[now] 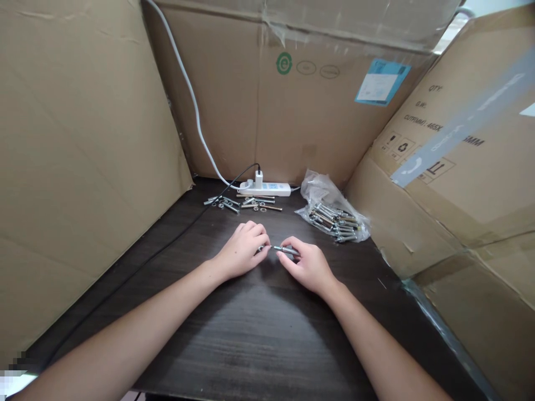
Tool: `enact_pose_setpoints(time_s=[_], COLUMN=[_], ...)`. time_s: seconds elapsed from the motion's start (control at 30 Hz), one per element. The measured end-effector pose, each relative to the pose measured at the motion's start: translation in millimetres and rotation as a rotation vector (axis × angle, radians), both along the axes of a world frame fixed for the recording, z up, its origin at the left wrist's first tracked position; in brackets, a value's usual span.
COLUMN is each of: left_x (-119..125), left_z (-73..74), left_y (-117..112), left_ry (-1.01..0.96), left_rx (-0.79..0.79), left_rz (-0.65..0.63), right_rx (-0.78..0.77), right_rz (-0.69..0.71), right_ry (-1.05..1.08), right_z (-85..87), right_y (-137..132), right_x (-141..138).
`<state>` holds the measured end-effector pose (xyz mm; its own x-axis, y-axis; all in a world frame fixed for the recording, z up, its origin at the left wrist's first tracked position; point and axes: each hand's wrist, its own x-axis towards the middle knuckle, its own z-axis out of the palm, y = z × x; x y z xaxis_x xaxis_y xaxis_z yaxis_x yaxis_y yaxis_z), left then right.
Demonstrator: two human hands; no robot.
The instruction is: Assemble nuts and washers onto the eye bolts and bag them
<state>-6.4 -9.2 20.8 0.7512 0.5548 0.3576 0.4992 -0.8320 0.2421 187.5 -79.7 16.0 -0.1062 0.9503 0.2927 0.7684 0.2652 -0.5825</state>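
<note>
Bolt [282,249] pinched at both ends
Left hand [241,252] and right hand [308,265] grip it; a slip could drop it onto the bench [251,334].

Two hands [241,253] [308,267], one held bolt [279,248]

Head camera looks forward and down, close over the dark table [259,334].

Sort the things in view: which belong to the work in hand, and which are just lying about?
In hand: bolt, pinched by left hand and right hand; loose bolts and washers; bag of bolts.
Lying about: power strip, white cable, cardboard boxes.
</note>
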Motion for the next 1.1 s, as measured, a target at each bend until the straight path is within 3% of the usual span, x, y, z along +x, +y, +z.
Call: enact_pose_setpoints(time_s=[0.4, 1.1], left_x=[-2, -2], left_z=[6.3, 11.3], left_y=[-7, -12], left_ry=[-0.118, -0.072], left_rx=[-0.042, -0.081], left_rz=[-0.052, -0.124], right_rx=[0.004, -0.021], right_rz=[0.030, 0.105], right_ry=[0.052, 0.122], right_z=[-2.0, 1.7], right_y=[-2, -5], right_x=[-3, -5])
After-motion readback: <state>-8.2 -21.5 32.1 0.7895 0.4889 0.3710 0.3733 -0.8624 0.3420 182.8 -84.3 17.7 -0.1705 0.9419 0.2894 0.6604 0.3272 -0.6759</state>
